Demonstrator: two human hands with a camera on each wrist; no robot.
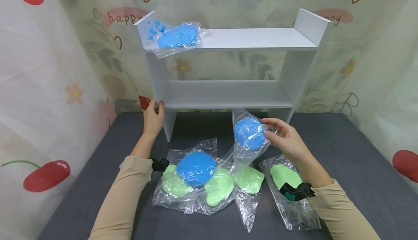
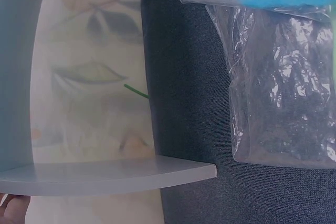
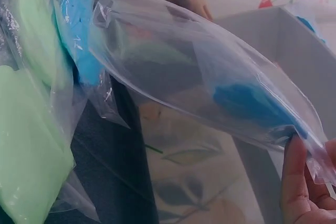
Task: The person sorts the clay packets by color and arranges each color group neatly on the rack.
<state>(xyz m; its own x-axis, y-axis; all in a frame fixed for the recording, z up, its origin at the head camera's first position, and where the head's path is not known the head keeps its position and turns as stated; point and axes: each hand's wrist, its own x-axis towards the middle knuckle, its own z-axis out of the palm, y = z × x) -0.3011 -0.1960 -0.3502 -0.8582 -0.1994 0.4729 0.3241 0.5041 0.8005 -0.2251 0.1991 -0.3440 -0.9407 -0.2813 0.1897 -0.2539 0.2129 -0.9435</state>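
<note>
My right hand (image 1: 287, 138) pinches the edge of a clear plastic bag with a flat, round blue lump (image 1: 249, 133) inside. The bag is held up in front of the lower part of a white shelf (image 1: 225, 94); the right wrist view shows its loose film stretching away from the fingers (image 3: 296, 177). At the shelf's left side panel, my left hand (image 1: 153, 120) grips the front edge, with only its fingertips in the left wrist view. A bagged blue lump (image 1: 196, 168) lies on bagged light green lumps (image 1: 219, 187) below the hands.
Another bagged blue piece (image 1: 179, 36) lies on the top shelf board at the left, its film hanging over the front. On the dark grey table (image 1: 346, 149), a separate bagged green lump (image 1: 285, 176) lies under my right wrist. A printed curtain (image 1: 75, 73) surrounds the table.
</note>
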